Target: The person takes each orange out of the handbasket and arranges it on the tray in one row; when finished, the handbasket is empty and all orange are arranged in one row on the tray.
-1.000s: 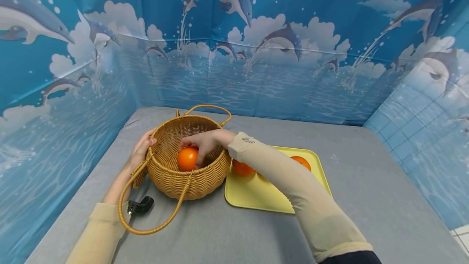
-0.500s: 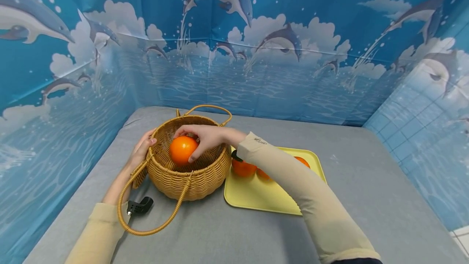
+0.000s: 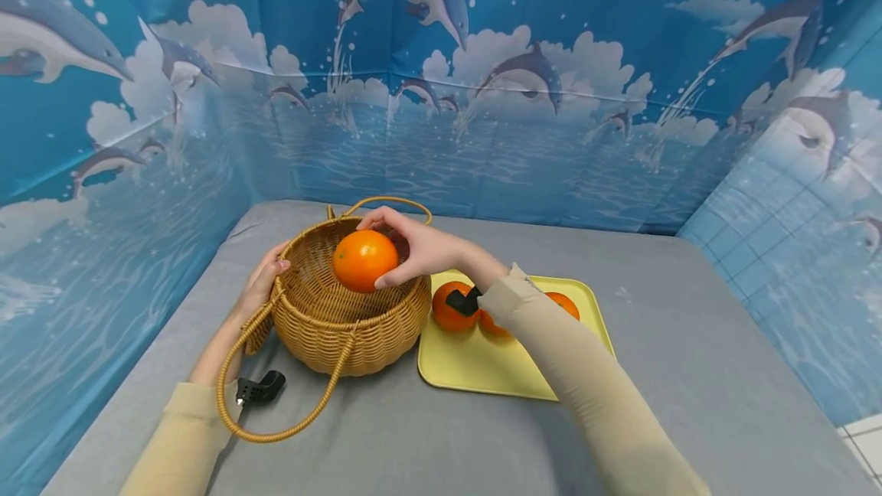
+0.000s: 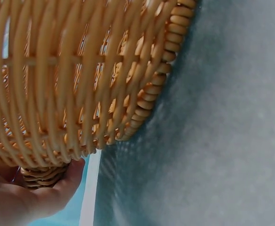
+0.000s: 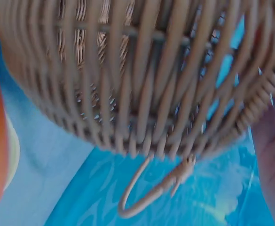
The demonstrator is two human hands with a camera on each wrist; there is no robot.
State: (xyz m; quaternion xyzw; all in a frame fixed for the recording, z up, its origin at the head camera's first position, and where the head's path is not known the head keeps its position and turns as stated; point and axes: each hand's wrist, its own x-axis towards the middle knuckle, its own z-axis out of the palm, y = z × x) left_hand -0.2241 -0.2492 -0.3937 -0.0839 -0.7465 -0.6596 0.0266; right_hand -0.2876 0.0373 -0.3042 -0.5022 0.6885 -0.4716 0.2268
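Observation:
A round wicker basket [image 3: 372, 349] stands on the grey table. At its left side my left hand [image 3: 258, 285] grips the rim; in the left wrist view the thumb and fingers of the left hand [image 4: 38, 197] hold a woven part at the edge. My right hand [image 3: 436, 249] holds an orange [image 3: 364, 261] between thumb and fingers, over the basket's mouth. The basket's visible interior shows bare weave. In the right wrist view the basket wall [image 5: 142, 84] fills most of the frame, with part of the right hand [image 5: 274, 155] at the right edge.
Against the basket's right side lies a yellow tray [image 3: 475, 377] bearing oranges [image 3: 452, 316], partly hidden by the right arm. One basket handle [image 3: 276, 435] hangs over the left forearm; the other handle [image 3: 396, 200] rises at the back. A dolphin-print curtain [image 3: 441, 151] stands behind the table.
My right hand has lifted the orange from deep inside the basket up to rim height, then slightly right. The left hand keeps its grip on the rim.

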